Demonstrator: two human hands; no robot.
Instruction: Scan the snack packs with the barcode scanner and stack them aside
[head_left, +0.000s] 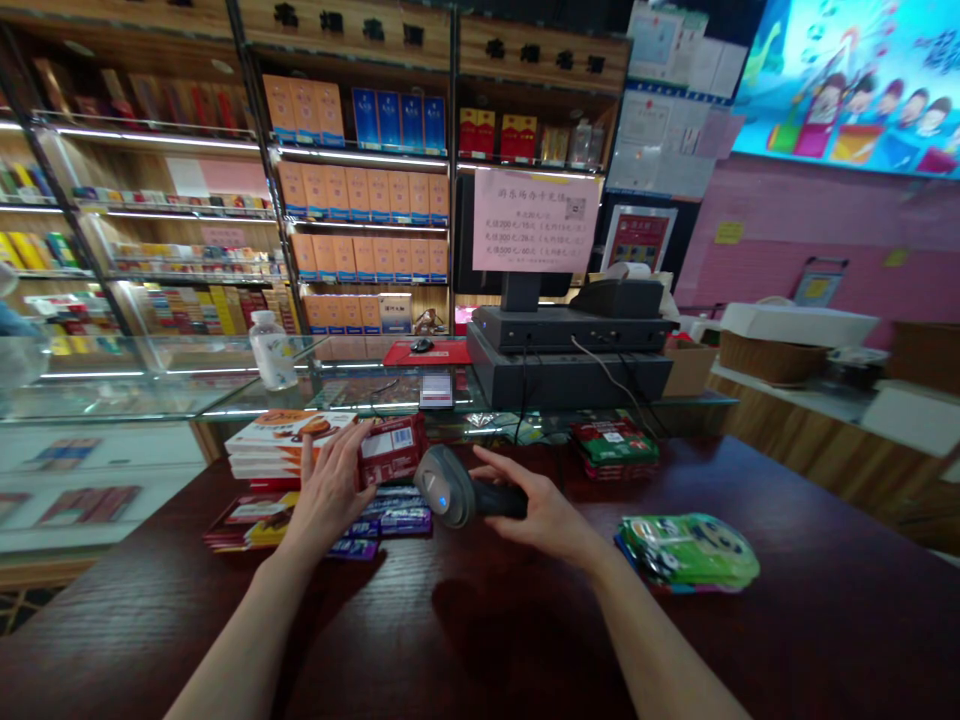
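My left hand [334, 475] grips a dark red snack packet [390, 462], tilted so its white label and barcode show. In my right hand [536, 505] is a dark grey barcode scanner [448, 490] with a small blue light, its head pointing left near the packet. Purple-wrapped snack bars [401, 512] lie under the packet and my left hand. Behind that hand are stacked white-and-orange boxes [251, 450], and yellow and red packets [262, 520] lie beside its wrist. The fingers of my right hand are partly hidden behind the scanner handle.
On the dark table, green-and-red packets [615, 440] are stacked at the back right, with green panda packs [690, 550] nearer. Beyond stand a cash register [570, 370], a monitor with a pink sign [534, 222], a bottle [271, 350] and a phone-like device [437, 390] on glass.
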